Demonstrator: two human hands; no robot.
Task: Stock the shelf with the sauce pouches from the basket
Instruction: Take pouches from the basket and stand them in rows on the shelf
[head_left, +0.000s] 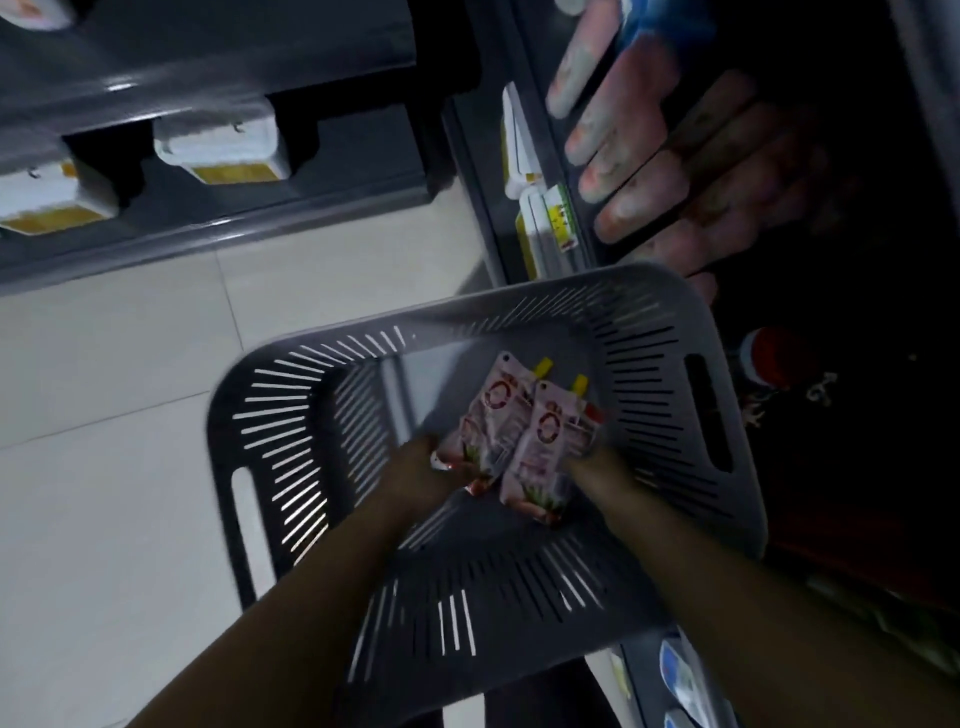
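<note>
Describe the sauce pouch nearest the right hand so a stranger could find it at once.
Find the grey slotted basket in the middle of the view, over the pale floor tiles. On its bottom, pink sauce pouches with yellow caps lie between the left hand and right hand. The one meant is the rightmost pouch, overlapping its neighbour and touching the right hand.

Both forearms stretch forward and down, converging. Left hand (418, 465) and right hand (597, 465) clutch sauce pouches (519, 431), fingers blurred
</note>
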